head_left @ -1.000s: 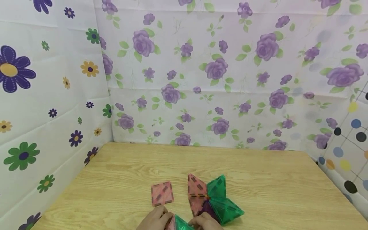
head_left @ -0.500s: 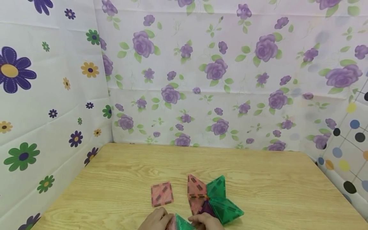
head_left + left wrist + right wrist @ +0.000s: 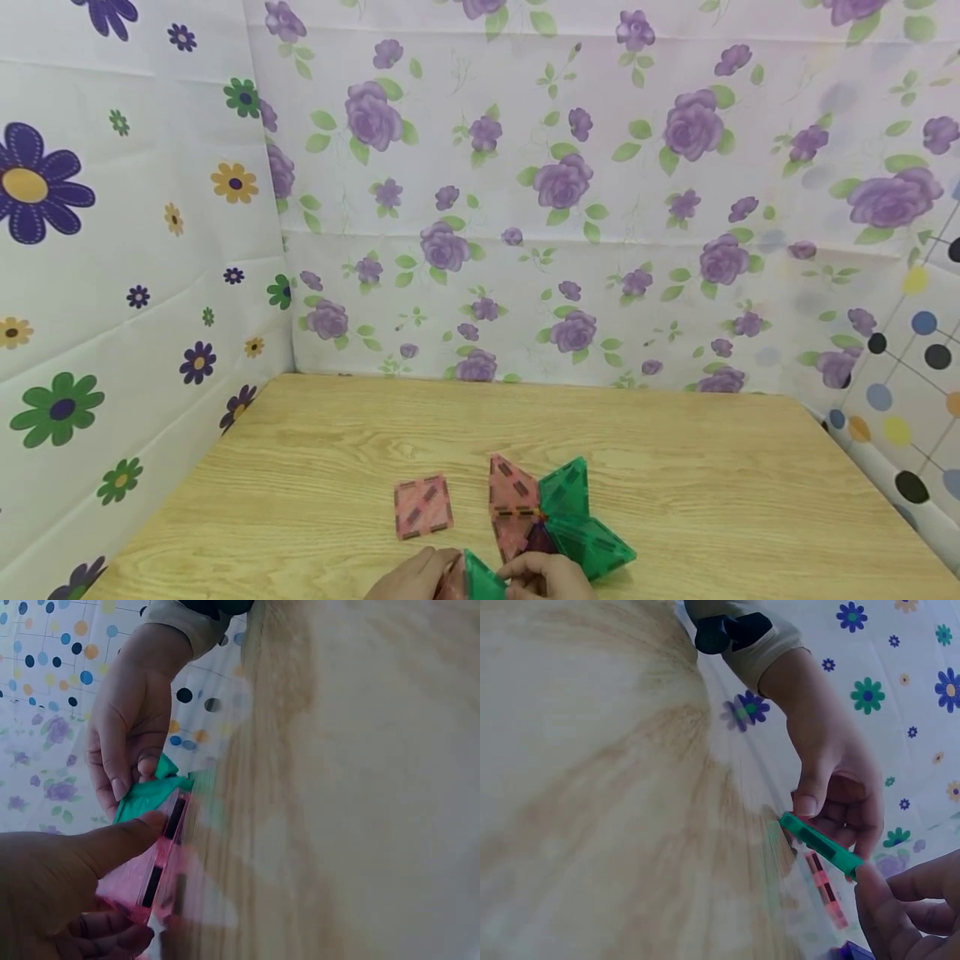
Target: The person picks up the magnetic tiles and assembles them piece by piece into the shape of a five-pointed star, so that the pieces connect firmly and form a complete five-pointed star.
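Observation:
At the bottom of the head view my left hand (image 3: 411, 577) grips a translucent pink magnetic tile (image 3: 131, 879), thumb on its upper side and fingers beneath. A green magnetic tile (image 3: 483, 579) meets it at a raised ridge. My right hand (image 3: 553, 575) pinches the green tile's right end, its fingertips seen at that end in the right wrist view. Just behind the right hand sits a star-like group of magnetic tiles: pink triangles (image 3: 513, 485), green triangles (image 3: 592, 546) and a dark purple piece (image 3: 538, 540) partly covered by the hand.
A flat pink square tile (image 3: 423, 506) lies on the wooden table (image 3: 315, 450), left of the star-like group. Flower-printed cloth (image 3: 510, 200) hangs behind and at the left, dotted cloth (image 3: 885, 396) at the right.
Both hands have shifted slightly right with the joined pink and green tiles, whose ridge stands a little higher in view. The star-like group and the square tile stay put.

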